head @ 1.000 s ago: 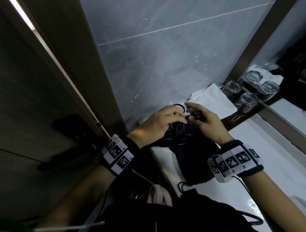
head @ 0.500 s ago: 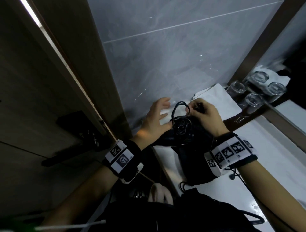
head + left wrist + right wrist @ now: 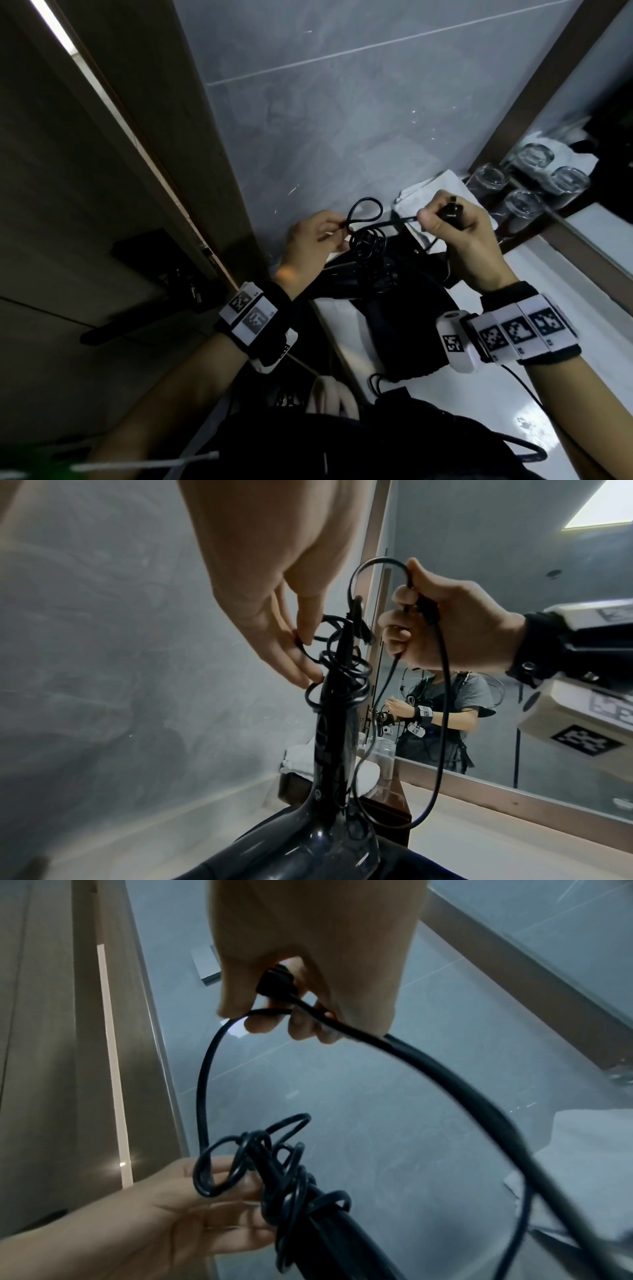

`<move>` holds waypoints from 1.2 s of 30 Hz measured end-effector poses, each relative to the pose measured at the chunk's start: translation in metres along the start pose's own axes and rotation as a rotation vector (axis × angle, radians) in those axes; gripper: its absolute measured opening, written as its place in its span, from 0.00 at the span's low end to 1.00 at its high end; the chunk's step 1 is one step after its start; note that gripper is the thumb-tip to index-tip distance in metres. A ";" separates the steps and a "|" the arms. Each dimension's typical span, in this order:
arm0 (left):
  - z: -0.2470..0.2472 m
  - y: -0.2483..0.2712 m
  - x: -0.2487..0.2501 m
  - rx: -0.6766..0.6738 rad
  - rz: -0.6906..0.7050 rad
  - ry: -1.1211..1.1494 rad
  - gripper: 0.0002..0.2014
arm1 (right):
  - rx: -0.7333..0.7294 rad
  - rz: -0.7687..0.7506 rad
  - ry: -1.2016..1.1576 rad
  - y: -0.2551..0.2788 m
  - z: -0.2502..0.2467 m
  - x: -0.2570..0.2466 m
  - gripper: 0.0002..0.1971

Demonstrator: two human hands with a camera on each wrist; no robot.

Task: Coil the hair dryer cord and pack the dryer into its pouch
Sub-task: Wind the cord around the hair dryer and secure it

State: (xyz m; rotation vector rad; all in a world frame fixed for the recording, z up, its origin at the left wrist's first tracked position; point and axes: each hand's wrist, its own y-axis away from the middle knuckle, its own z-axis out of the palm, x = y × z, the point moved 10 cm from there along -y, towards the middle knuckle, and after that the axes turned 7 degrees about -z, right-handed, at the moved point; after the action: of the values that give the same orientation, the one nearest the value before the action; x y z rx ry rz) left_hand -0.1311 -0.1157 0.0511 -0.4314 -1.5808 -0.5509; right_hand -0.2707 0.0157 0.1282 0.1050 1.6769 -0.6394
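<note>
The black hair dryer (image 3: 363, 277) lies on its black pouch (image 3: 407, 329) on the counter, its handle (image 3: 330, 723) pointing up. The black cord (image 3: 368, 241) is wound in tangled loops round the handle's top. My left hand (image 3: 337, 228) pinches one free loop (image 3: 364, 212) of the cord beside the handle; the left wrist view shows thumb and fingertips (image 3: 301, 645) on it. My right hand (image 3: 435, 221) is to the right and grips the plug (image 3: 452, 214) and a bit of cord. From the plug (image 3: 277, 984), cord (image 3: 445, 1085) hangs in a slack arc.
A grey tiled wall (image 3: 342, 120) rises right behind the hands, a wooden frame (image 3: 164, 144) to the left. A folded white towel (image 3: 445, 186) and three upturned glasses (image 3: 524, 205) stand at the back right by a mirror (image 3: 603, 113). The white counter (image 3: 534, 387) runs to the right.
My left hand came off the wound cord, opened, and now pinches a loose loop. My right hand has drawn the plug end up and to the right, away from the handle.
</note>
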 end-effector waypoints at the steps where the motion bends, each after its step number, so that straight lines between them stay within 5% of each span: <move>1: -0.003 -0.001 -0.002 0.022 -0.014 0.002 0.16 | -0.018 0.025 -0.010 0.003 0.001 0.001 0.11; 7: -0.007 -0.007 -0.003 0.085 -0.038 0.018 0.16 | -0.229 0.082 0.222 0.018 0.017 -0.001 0.10; 12: 0.006 -0.008 -0.007 -0.037 -0.082 -0.027 0.18 | -0.041 0.019 0.277 0.007 0.010 -0.017 0.05; 22: 0.029 0.028 -0.002 -0.286 -0.126 -0.047 0.23 | -0.037 -0.098 0.777 -0.020 0.030 -0.015 0.03; 27: 0.023 0.039 0.009 -0.330 -0.156 0.045 0.27 | -0.063 -0.036 0.830 -0.012 0.038 0.009 0.05; 32: 0.044 0.056 -0.005 -0.500 -0.183 -0.072 0.41 | 0.059 0.097 0.754 -0.004 0.021 0.033 0.09; 36: 0.041 0.051 -0.012 -0.379 -0.141 -0.058 0.40 | 0.133 0.167 0.655 0.003 0.011 0.045 0.10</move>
State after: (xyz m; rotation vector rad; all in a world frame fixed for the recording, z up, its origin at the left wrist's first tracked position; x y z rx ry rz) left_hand -0.1335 -0.0495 0.0421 -0.6268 -1.5719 -0.9612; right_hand -0.2699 0.0002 0.0845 0.5961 2.2182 -0.6257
